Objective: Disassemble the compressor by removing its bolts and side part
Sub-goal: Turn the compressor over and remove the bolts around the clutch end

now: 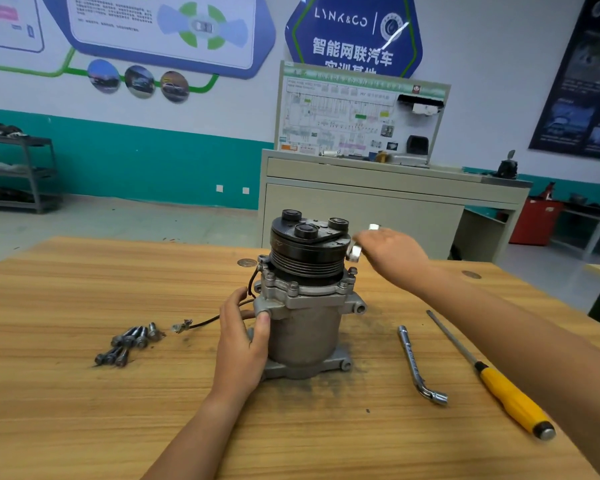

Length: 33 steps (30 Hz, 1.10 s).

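A grey metal compressor stands upright on the wooden table, its black pulley on top. My left hand grips the left side of its body, thumb on a lug. My right hand is up beside the pulley on the right and holds a small shiny metal tool, blurred, just above a bolt on the flange. Several removed bolts lie in a pile to the left.
An L-shaped socket wrench and a yellow-handled screwdriver lie on the table to the right. A black wire with a connector trails left from the compressor. A grey training cabinet stands behind the table.
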Tool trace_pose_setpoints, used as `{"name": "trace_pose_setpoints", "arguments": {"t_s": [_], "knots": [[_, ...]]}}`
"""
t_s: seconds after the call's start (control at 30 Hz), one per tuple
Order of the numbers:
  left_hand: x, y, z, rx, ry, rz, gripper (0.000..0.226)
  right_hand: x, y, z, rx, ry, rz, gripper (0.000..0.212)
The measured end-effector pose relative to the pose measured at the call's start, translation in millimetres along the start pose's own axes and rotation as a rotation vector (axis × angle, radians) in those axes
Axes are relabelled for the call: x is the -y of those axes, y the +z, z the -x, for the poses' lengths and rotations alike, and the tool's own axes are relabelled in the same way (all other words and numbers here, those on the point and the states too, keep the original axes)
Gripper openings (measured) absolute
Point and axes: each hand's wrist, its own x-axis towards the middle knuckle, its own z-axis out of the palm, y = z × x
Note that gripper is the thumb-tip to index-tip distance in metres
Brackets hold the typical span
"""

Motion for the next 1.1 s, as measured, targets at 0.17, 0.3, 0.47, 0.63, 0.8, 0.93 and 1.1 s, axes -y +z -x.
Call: {"name": "trace_pose_setpoints", "arguments": {"t_s": [0.17,0.3,0.47,0.63,0.8,0.93,1.1], "knots": [[2.7,4.6,-1.2,-0.004,0.012,0.021,0.064,-12.6,-31.5,34.0,-0.243,0.343,-0.437,0.025],[3.1,4.5,-1.3,-0.014,0.011,0.016,0.059,-3.0,-46.1,57.9,0.118,0.318,-0.236,0.023],[0.3,2.8,-0.9,-0.011,0.013,0.011,0.066,17.2,-51.8,64.4,0.289,0.252,-0.146,0.026],[1.7,2.5,0.8,-0.027,-0.016,0.02,0.076,31.3,-61.1,52.3,0.323,0.212,-0.005,0.021],[1.5,1.6,1.5,-0.01,-0.029,0.025,0.06,48.3,-76.5,46.8,0.343,0.073,0.229,0.013],[0.7,2.1,2.2,-0.005,-0.028,0.047,0.066,39.3,-74.7,49.6,0.382,0.074,0.176,0.014],[2.3,3.2,2.4,-0.015,-0.031,0.047,0.067,18.7,-66.0,42.6,0.447,-0.009,0.224,0.022]]}}
